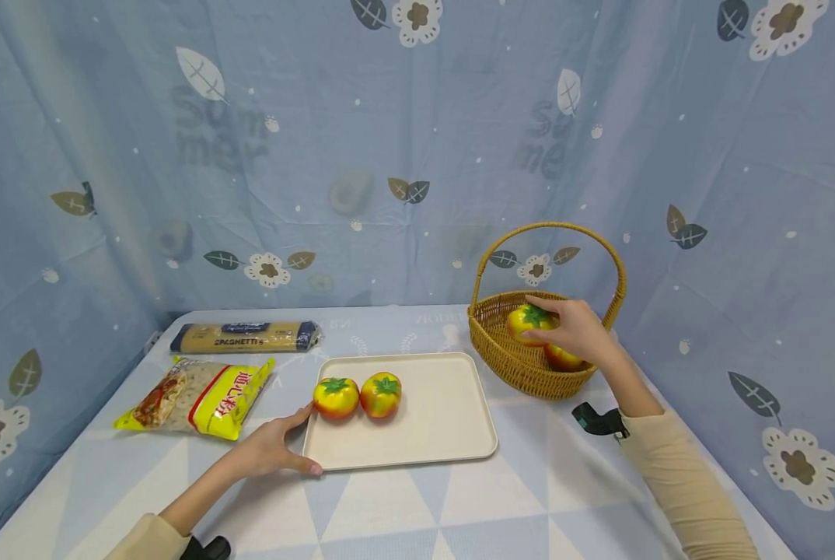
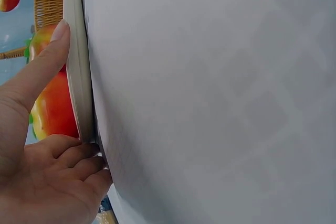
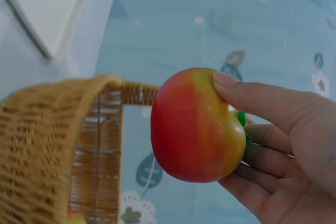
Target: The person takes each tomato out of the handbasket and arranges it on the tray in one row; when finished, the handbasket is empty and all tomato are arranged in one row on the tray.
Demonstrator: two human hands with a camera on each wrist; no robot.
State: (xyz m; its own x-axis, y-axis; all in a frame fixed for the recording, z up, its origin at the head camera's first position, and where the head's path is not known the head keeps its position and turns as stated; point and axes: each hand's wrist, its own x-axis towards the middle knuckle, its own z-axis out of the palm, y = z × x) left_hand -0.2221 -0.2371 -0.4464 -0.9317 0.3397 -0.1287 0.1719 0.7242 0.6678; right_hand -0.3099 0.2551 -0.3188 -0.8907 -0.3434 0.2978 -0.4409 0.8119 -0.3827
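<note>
My right hand (image 1: 577, 330) pinches a yellow-and-red tomato (image 3: 197, 127) with a green leafy top, thumb on one side and fingers on the other. It is over the wicker basket (image 1: 508, 369), where a second tomato (image 1: 561, 358) lies partly hidden behind the hand. At the left end of the cream tray (image 1: 445, 412), my left hand (image 1: 270, 445) has its thumb and fingers spread, touching the rim near the front corner. Two more tomatoes, a left one (image 1: 336, 398) and a right one (image 1: 381, 394), sit close together on the tray's left half.
A spaghetti pack (image 1: 246, 337) lies at the back left, with a yellow-ended food bag (image 1: 197, 395) in front of it. The basket's tall arched handle (image 1: 550, 225) rises at the back right. Patterned blue curtains (image 1: 389, 117) surround the table.
</note>
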